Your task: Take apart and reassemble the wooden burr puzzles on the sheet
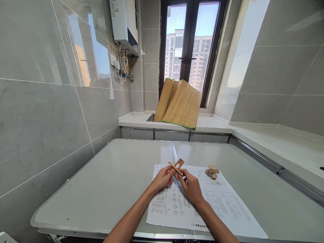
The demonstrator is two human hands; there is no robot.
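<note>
Above the printed sheet [182,206], my left hand [163,177] and my right hand [191,185] come together with fingers closed. Between them two wooden puzzle pieces cross: a narrow stick [174,166] slanting down to the right, and a flatter notched piece [180,162] pointing up to the right. The left fingers pinch near the crossing, and the right fingers grip the stick's lower end. Whether the two pieces interlock is too small to tell. On the sheet's far right part lies a small cross-shaped cluster of wooden puzzle pieces [212,171].
A pale folding table [101,189] with a centre seam carries the sheet. Behind it is a white counter [215,124] with a bamboo mat [183,104] leaning against the window. A water heater [124,25] hangs on the tiled wall at the left. Another counter runs along the right.
</note>
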